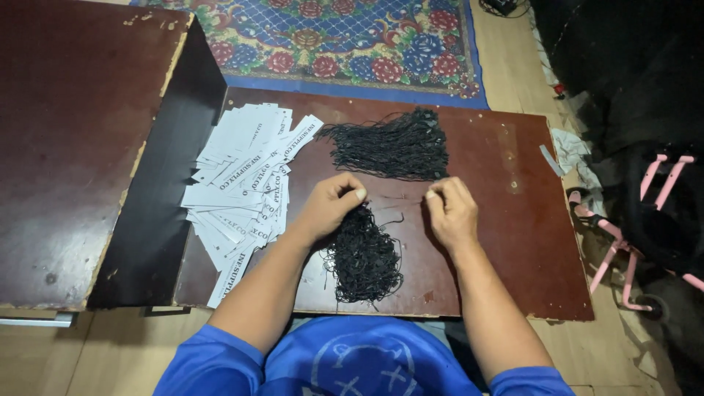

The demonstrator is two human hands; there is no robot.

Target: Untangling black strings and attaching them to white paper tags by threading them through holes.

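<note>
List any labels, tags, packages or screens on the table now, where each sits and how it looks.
Paper tags: loose fanned heap on the table's left part, left of the left hand; long narrow white strips with black print.
Small pale strip: alone near the table's right edge; greyish, slanted, no print that I can make out.
No packages or screens in view.

Left hand point(331, 205) and right hand point(451, 210) pinch a thin black string point(396, 198) stretched between them over a low brown table point(506, 242). Tangled string pile point(363, 260) lies under the left hand, a straighter string bundle point(392, 147) just beyond. White paper tags point(246, 183) are heaped on the left side of the table; flowered rug point(345, 37) behind.
</note>
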